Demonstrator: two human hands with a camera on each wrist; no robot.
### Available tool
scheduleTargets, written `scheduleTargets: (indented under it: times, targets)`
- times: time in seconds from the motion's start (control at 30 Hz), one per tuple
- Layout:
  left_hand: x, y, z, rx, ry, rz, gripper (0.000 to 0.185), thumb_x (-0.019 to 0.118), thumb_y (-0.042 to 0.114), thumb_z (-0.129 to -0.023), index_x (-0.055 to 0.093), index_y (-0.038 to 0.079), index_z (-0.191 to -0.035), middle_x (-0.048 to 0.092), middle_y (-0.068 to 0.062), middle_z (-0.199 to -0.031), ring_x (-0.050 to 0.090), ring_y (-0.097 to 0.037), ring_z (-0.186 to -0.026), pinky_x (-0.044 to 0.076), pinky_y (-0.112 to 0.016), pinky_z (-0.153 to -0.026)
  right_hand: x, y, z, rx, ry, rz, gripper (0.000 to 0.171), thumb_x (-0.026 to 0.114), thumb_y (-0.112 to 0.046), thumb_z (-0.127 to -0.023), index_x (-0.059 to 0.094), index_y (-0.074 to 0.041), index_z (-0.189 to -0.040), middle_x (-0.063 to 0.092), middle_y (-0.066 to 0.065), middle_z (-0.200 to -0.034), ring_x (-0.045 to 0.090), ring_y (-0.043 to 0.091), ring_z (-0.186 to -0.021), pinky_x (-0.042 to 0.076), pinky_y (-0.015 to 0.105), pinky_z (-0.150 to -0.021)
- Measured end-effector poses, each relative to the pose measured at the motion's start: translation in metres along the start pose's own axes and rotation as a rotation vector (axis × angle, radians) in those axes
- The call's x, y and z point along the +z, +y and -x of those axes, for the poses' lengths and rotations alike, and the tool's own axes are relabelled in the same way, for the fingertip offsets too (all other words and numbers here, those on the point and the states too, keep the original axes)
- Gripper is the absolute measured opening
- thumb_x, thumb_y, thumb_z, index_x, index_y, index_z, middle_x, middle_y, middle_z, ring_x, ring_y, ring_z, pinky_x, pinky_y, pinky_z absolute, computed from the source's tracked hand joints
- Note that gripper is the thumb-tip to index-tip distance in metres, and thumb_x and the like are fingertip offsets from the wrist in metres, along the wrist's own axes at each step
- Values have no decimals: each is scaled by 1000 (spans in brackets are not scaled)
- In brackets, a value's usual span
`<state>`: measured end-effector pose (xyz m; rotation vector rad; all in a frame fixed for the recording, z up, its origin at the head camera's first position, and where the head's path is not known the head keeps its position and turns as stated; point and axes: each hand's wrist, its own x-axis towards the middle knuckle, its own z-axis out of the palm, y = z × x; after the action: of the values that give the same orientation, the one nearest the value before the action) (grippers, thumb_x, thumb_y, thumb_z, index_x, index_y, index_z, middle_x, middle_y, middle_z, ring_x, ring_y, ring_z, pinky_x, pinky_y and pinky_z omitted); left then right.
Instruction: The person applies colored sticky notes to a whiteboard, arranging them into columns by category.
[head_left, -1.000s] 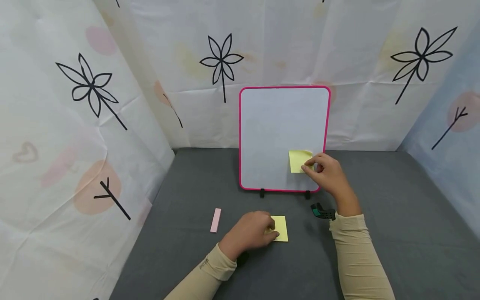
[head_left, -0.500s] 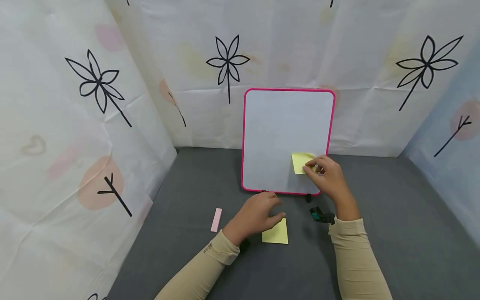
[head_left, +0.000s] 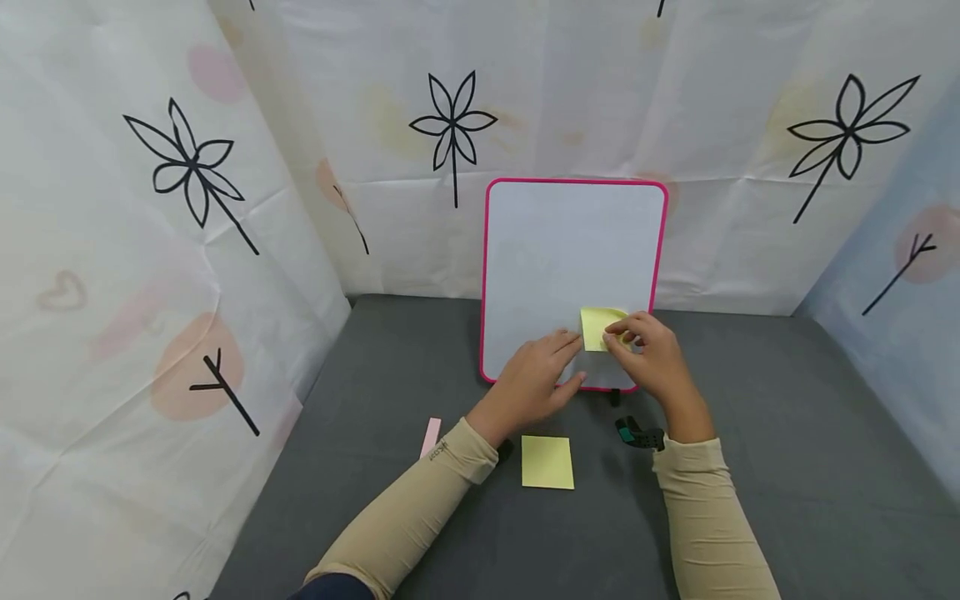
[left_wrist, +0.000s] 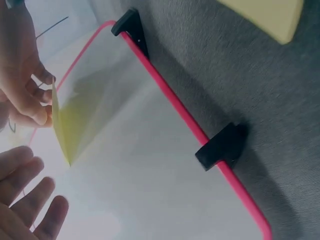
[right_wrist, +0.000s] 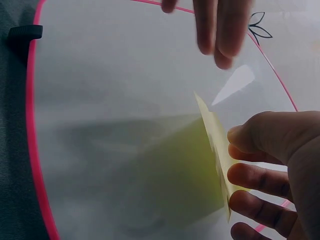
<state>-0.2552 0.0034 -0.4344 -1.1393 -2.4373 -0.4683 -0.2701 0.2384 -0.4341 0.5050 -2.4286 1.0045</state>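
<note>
Yellow sticky note [head_left: 597,327], blank, sits low on the right of the whiteboard [head_left: 555,250], pinched by the right hand [head_left: 651,360]; left hand [head_left: 536,385], fingers relaxed, rests just left.

A pink-framed white dry-erase board [head_left: 573,250] stands upright at the back of the grey felt table [head_left: 787,467]. A square yellow paper sticky note [head_left: 596,327] is on its lower right. Both hands are before the board, the left hand [head_left: 536,379] left of the note and the right hand [head_left: 648,358] on its right edge. A square yellow pad of sticky notes [head_left: 547,461] lies in front, with a narrow pink strip [head_left: 430,437] to its left.
</note>
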Motion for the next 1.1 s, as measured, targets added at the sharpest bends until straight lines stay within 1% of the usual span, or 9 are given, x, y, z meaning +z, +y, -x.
scheduleTargets:
  times: [0.1,0.17,0.3,0.4,0.6,0.67,0.73,0.9,1.1]
  targets:
    - [1,-1,-9,-9,-27,-46,53,61,33,-108,57,3,-151,55,-13,-159,50,-28,-151,56,-44,-107,0,-1,-1,-10,5,-7,10,74,-6,-98,78,1,-101,69,16,-102,64,33,-89,54,54,-82]
    - [2,-2,-15,-14,-41,-62,53,60,30,-108,55,3,-153,51,-13,-163,46,-28,-154,55,-44,-108,0,-1,-1,-18,7,-9,8,74,-5,-97,78,1,-101,69,16,-101,64,33,-89,54,54,-81]
    - [6,-3,-24,-13,-56,-90,52,60,24,-108,53,2,-155,49,-13,-164,43,-27,-156,52,-43,-113,0,0,-1,-22,8,-5,7,75,-4,-96,79,1,-101,69,16,-100,64,33,-89,54,54,-80]
    - [9,-4,-29,-7,-85,-123,54,59,23,-108,50,1,-156,47,-13,-166,40,-27,-158,48,-42,-118,0,0,-1,-14,5,-4,7,74,-3,-97,79,1,-100,69,16,-100,63,32,-89,53,53,-80]
    - [17,-7,-33,-15,-167,-225,59,51,28,-111,40,0,-162,35,-14,-172,29,-27,-163,34,-40,-128,2,3,0,-10,2,1,8,73,-3,-97,79,1,-101,70,16,-102,65,33,-90,52,52,-80]
    - [20,-8,-34,-14,-181,-262,60,49,29,-112,38,-1,-163,32,-14,-173,27,-27,-164,31,-40,-130,2,3,0,-10,2,0,8,73,-3,-97,79,0,-100,70,16,-102,65,33,-90,52,52,-80]
    - [22,-8,-34,-12,-187,-293,61,48,29,-112,37,-1,-163,31,-14,-174,26,-28,-164,30,-40,-130,2,4,0,-7,1,0,8,73,-3,-97,79,1,-100,70,16,-101,65,33,-90,52,52,-80]
    - [28,-11,-35,-12,-191,-311,63,52,29,-110,37,0,-163,30,-14,-174,25,-28,-164,27,-40,-131,3,5,0,-2,-4,3,10,73,-5,-98,79,2,-103,70,16,-102,64,33,-90,53,53,-80]
    - [33,-12,-33,-16,-213,-315,65,50,30,-110,33,-1,-165,24,-14,-176,24,-28,-164,27,-40,-132,4,7,0,0,-5,6,15,72,-4,-98,77,4,-109,70,19,-103,64,34,-90,53,54,-80]
